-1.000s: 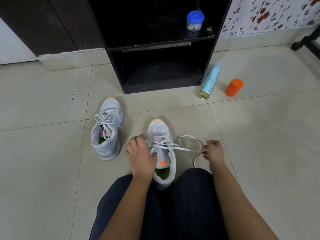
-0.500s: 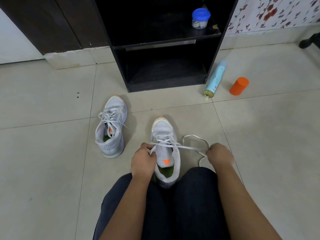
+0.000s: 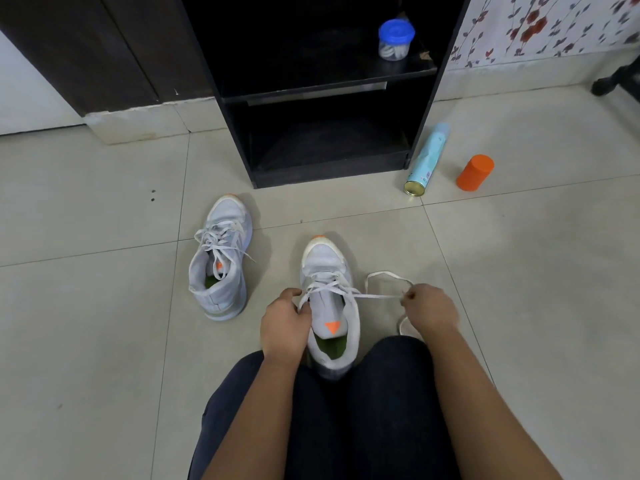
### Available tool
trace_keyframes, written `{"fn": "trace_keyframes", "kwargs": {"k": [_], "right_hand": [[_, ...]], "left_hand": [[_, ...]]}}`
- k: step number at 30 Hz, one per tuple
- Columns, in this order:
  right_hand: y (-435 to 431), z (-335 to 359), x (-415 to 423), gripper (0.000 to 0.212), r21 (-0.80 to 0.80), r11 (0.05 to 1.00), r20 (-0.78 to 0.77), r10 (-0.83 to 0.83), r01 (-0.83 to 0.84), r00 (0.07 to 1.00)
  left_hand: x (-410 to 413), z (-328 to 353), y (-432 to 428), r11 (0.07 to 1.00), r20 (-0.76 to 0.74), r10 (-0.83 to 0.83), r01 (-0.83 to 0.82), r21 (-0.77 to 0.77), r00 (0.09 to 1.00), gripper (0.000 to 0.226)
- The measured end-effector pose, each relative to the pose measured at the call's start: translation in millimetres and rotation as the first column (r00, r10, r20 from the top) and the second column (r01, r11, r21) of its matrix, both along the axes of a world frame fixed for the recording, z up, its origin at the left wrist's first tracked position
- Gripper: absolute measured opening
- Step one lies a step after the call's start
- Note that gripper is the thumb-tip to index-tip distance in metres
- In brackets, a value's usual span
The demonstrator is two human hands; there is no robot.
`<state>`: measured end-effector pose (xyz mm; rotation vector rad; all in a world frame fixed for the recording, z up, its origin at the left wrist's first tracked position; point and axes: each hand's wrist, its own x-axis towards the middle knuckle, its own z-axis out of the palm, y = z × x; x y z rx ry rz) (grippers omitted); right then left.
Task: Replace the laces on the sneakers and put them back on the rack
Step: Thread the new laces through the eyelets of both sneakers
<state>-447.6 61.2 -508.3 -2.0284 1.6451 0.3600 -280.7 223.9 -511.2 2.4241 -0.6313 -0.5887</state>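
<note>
Both left hand and right hand still hold the lace.

A white sneaker is being steadied between the knees, its left side being gripped by the left hand. Its lace is being pinched and pulled taut rightward by the right hand. A second sneaker is lying to the left. Farther off, a black rack is standing, with a spray can and an orange cap sitting to its right.

Home, likely entryway: tiled floor, dark shoe rack, floral wallpaper, sneakers out, spray can lying nearby.
</note>
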Motion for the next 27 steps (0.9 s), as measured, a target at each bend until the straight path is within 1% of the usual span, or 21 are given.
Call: {"fn": "trace_keyframes", "kwargs": {"k": [1,2,3,4,5,6,7,9,11,13,17,19,21,23,25,26,27], "right_hand": [[0.0,-0.3,-2.8,0.021,0.022,1.0,-0.062,0.013,-0.012,0.998],[1.9,0.0,-1.6,0.024,0.034,0.996,-0.122,0.083,-0.079,0.989],[5.8,1.1,3.7,0.027,0.025,0.986,-0.142,0.168,-0.166,0.976],[11.0,1.1,11.9,0.028,-0.011,0.967,-0.105,0.253,-0.256,0.962],[16.2,0.6,22.0,0.026,-0.049,0.945,-0.02,0.322,-0.323,0.947],[22.0,1.2,31.6,0.021,-0.067,0.932,0.087,0.362,-0.357,0.928],[27.6,1.3,40.1,0.018,-0.051,0.93,0.179,0.367,-0.364,0.913],[32.4,1.7,47.1,0.016,0.03,0.953,0.29,0.281,-0.303,0.915],[24.3,-1.5,38.0,0.021,0.108,0.98,0.384,0.113,-0.166,0.917],[15.5,-3.0,26.1,0.019,0.167,0.984,0.423,-0.017,-0.059,0.906],[19.2,-6.4,27.9,0.018,0.271,0.96,0.454,-0.063,-0.07,0.889],[19.9,-7.1,29.5,0.022,0.329,0.944,0.498,-0.161,-0.013,0.852],[18.4,-6.8,28.3,0.027,0.399,0.917,0.532,-0.252,0.023,0.808],[19.8,-3.5,26.7,0.026,0.456,0.89,0.548,-0.302,0.024,0.78],[24.0,0.3,27.3,0.022,0.516,0.857,0.558,-0.34,0.004,0.757],[25.3,0.8,28.1,0.02,0.539,0.842,0.56,-0.355,-0.003,0.749],[25.8,0.0,28.7,0.019,0.561,0.827,0.562,-0.381,-0.001,0.735]], "left_hand": [[-0.3,-0.1,0.0,1.0,-0.001,-0.001,0.001,0.005,1.0,0.03],[-1.3,0.5,-0.9,1.0,-0.002,-0.007,0.007,0.01,1.0,0.029],[-2.0,1.3,-1.4,1.0,-0.003,-0.013,0.013,0.017,1.0,0.029],[-2.8,2.1,-2.2,1.0,-0.003,-0.019,0.019,0.021,1.0,0.028],[-2.8,2.6,-2.6,1.0,0.0,-0.025,0.025,0.018,1.0,0.028],[-3.2,1.8,-3.1,0.999,0.006,-0.032,0.032,0.007,0.999,0.029],[-3.3,1.0,-3.2,0.999,0.01,-0.036,0.036,-0.005,0.999,0.029],[-2.9,-1.0,-3.8,0.999,0.019,-0.041,0.041,-0.016,0.999,0.029],[-2.9,-2.1,-4.7,0.999,0.024,-0.045,0.045,-0.024,0.999,0.029],[-3.1,-2.8,-4.7,0.998,0.025,-0.051,0.052,-0.027,0.998,0.029],[-2.6,-4.7,-4.9,0.999,0.024,-0.034,0.035,-0.025,0.999,0.028],[-2.7,-2.9,-5.1,0.999,0.012,-0.033,0.033,-0.006,0.999,0.028],[-3.3,-0.4,-4.8,0.999,0.031,-0.037,0.036,0.014,0.999,0.03],[-6.7,4.1,-7.4,0.998,0.153,-0.063,0.066,-0.017,0.986,0.034],[-15.6,9.4,-14.2,0.992,0.333,-0.091,0.114,-0.051,0.938,0.023],[-20.9,11.7,-19.0,0.991,0.386,-0.108,0.132,-0.036,0.916,0.024],[-26.8,12.5,-23.9,0.988,0.415,-0.139,0.152,0.002,0.899,0.033]]}}
